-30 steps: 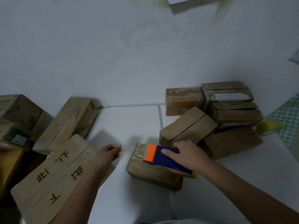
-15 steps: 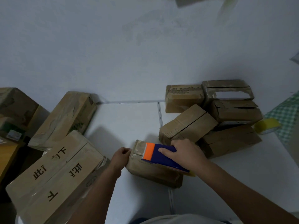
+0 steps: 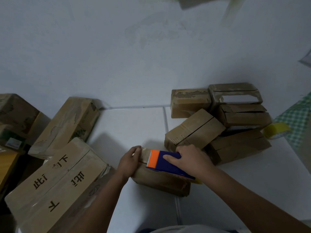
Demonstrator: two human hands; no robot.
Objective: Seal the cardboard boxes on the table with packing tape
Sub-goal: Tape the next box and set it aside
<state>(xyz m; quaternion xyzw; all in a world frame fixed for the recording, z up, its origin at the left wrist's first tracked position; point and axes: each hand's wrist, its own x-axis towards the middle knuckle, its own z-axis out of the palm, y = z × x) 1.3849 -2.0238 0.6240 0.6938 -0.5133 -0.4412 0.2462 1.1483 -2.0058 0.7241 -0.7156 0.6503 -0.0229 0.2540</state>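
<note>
Cardboard box, a small one, lies on the white table right in front of the person, with a blue and orange tape dispenser resting on its top along the seam. The right hand is wrapped around the dispenser body, forefinger stretched along the blue side, pressing it down. The left hand is curled against the box's left end, steadying it; whether it pinches a loose end of tape I cannot tell.

This looks like the start of a strip, or close to it: the orange head sits near the left end, and most of the seam lies under the dispenser and the hand, so how far the tape reaches is hidden.

Just behind, a heap of small boxes leans together, some with open slits and one with a gaping window, so those seem to need sealing yet. To the left sit larger boxes, one printed with black characters. A yellow tape roll lies at the right edge of the heap.
</note>
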